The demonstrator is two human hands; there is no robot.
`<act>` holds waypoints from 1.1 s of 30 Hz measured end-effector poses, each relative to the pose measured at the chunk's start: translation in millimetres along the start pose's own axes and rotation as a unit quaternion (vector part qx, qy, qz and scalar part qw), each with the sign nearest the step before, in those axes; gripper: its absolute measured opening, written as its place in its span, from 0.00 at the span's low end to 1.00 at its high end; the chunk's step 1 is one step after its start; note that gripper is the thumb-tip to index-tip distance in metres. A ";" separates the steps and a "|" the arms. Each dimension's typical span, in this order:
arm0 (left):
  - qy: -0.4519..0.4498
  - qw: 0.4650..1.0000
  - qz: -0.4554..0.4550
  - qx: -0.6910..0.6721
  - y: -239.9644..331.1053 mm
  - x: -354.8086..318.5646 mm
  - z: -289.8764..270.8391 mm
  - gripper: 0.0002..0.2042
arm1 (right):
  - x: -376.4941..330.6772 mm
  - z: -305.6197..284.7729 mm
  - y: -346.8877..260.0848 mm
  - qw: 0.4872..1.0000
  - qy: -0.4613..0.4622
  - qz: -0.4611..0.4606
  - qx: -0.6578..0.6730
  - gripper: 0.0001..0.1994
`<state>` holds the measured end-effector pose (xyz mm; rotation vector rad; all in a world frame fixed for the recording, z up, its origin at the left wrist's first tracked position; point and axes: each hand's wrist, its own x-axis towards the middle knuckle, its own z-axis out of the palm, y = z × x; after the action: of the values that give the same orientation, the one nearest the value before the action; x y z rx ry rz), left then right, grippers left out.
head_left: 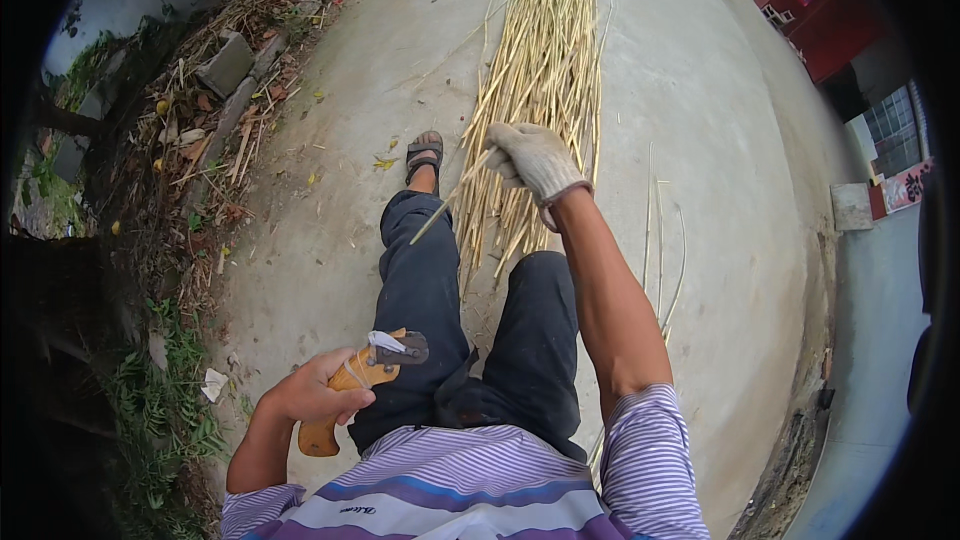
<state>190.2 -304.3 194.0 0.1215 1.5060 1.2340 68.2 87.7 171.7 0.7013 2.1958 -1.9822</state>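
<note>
My right hand (535, 160), in a white knit glove, is stretched forward and closed around a thin pale cane stalk (445, 208) that slants down to the left over my knee. It hovers over a long pile of yellow cane stalks (545, 60) lying on the concrete ground (700, 120). My bare left hand (315, 390) is close to my waist, gripping the wooden handle of a tool (345, 395) with a dark metal end and a white cord; the blade is not visible. My dark trousers and sandalled foot (424, 152) lie between the hands.
A few loose stalks (660, 230) lie right of the pile. Rubble, grey blocks (228, 65), dry leaves and weeds line the left edge of the concrete. A red building front (825, 0) and a grey step (850, 205) stand at the right.
</note>
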 end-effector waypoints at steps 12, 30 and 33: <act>0.047 0.997 0.012 -0.062 -5.0 4.5 19.2 0.18 | -191.4 -30.3 -129.1 0.981 -0.158 -0.104 -0.042 0.21; -0.011 1.000 0.013 0.018 53.1 81.3 67.4 0.15 | -298.1 -142.0 -73.2 0.968 -0.124 -0.214 0.042 0.16; -0.019 1.000 0.006 0.018 57.5 96.1 74.6 0.15 | -290.0 -146.2 -63.3 0.971 -0.122 -0.203 0.044 0.15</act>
<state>182.6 -170.3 185.4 0.1775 1.4980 1.2084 333.8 148.3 359.4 0.0018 2.2433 -2.2142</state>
